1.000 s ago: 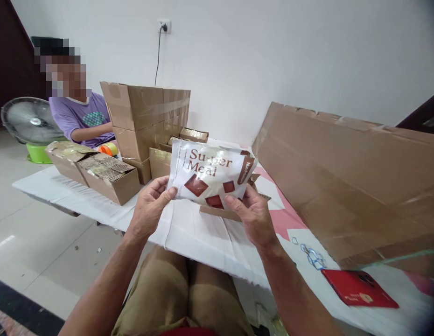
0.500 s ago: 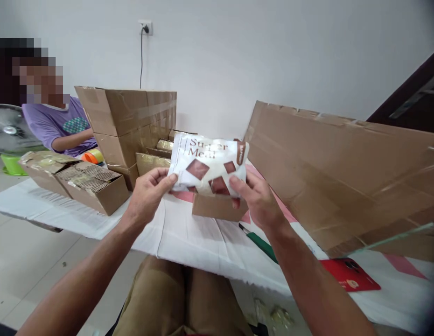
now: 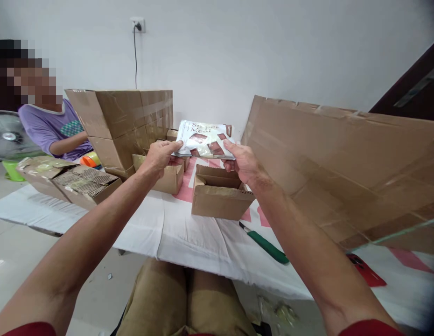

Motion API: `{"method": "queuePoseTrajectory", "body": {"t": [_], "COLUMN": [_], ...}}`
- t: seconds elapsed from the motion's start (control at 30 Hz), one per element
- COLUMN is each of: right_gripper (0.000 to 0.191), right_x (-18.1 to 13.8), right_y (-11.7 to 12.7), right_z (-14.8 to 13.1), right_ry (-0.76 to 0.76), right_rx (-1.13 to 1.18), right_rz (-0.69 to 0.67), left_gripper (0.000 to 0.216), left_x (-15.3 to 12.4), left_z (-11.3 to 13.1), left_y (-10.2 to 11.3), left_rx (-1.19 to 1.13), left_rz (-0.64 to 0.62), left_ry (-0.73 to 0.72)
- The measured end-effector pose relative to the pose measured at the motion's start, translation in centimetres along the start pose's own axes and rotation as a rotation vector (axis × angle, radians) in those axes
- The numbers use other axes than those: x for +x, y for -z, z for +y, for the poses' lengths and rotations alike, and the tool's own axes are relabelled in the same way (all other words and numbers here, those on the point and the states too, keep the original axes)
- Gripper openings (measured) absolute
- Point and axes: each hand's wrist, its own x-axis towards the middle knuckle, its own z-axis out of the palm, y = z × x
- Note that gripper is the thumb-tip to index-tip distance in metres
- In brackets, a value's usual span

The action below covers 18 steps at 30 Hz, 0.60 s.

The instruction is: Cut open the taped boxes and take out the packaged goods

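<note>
Between my two hands is a white printed food packet (image 3: 205, 139) with brown lettering and reddish-brown diamond shapes. My left hand (image 3: 164, 154) pinches its left end, thumb on top. At the right end my right hand (image 3: 243, 161) grips it the same way, fingers curled underneath. The packet is held up in the air, tilted, beyond and above an open small cardboard box (image 3: 219, 202) on the table. Left of that box stands another small carton (image 3: 170, 178), partly behind my left forearm.
A green-handled knife (image 3: 268, 245) and a red phone (image 3: 369, 270) lie on the white-covered table (image 3: 147, 235). Stacked cartons (image 3: 122, 112) rise at left, near an opened carton (image 3: 87, 184) of packed pieces. A large cardboard sheet (image 3: 336, 163) leans at right. A person (image 3: 59, 123) sits far left.
Both hands have carried the packet forward and away from me, tipping it flatter. More of the open box and the carton beside it now shows.
</note>
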Motion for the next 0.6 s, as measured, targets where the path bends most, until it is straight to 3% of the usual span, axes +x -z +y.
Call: {"method": "queuePoseTrajectory", "body": {"t": [0.17,0.3,0.43,0.5,0.6], "right_gripper": [0.039,0.03,0.042,0.038,0.031], "right_x": [-0.8,-4.6,-9.2,-10.5,-10.4], "right_y": [-0.3,-1.5,-4.9,-7.2,-10.3], "right_z": [-0.4,0.4,5.5,9.2,14.3], "right_ry": [-0.014,0.104,0.131,0.075,-0.018], "right_rx": [-0.037,-0.173,-0.232,-0.314,-0.465], "right_rz": [0.007,-0.041,-0.244,-0.244,-0.189], "left_gripper": [0.045,0.047,0.046,0.046,0.035], "left_x": [-0.7,-4.1,-9.0,-10.7,-11.3], "left_z": [-0.4,-2.4,-6.9,-9.7,-13.9], "left_y": [0.7,4.6,10.6,13.0,14.9], "left_rx": [-0.032,-0.072,0.043,0.169,0.468], "left_rz": [0.0,-0.045,-0.066,-0.039,0.108], "left_ry": [-0.016,-0.104,-0.002,0.077,0.132]}}
